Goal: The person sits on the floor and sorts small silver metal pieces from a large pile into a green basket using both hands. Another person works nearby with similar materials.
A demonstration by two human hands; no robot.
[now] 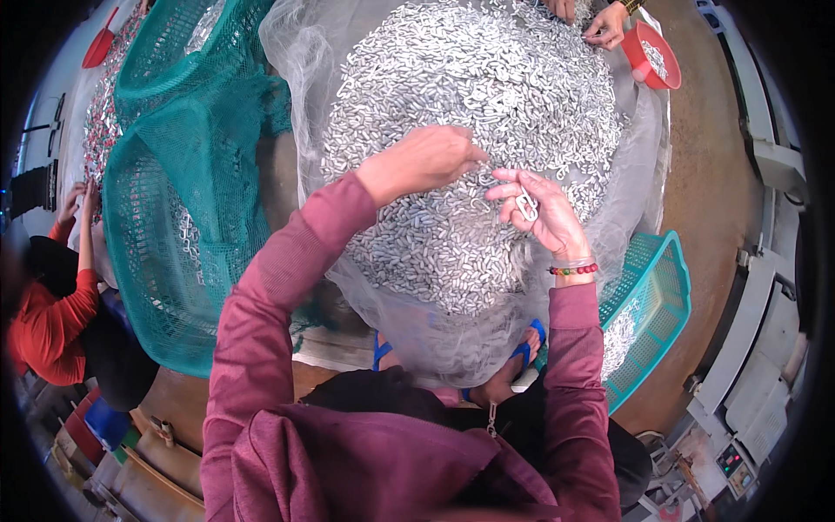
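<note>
Right grip (554, 217) half-curled, palm up, holding a white link (527, 207) that lies across its fingers. Left grip (420, 162) just beside it, fingertips bunched; too small to tell whether they pinch a piece. Heap of silvery links (444, 87) under both, on a sheer net (430, 344). Green basket (668, 300) with more pieces (618, 341) right of the right forearm (576, 348). Red bowl (638, 63) up top right, by a co-worker's hand (608, 26).
</note>
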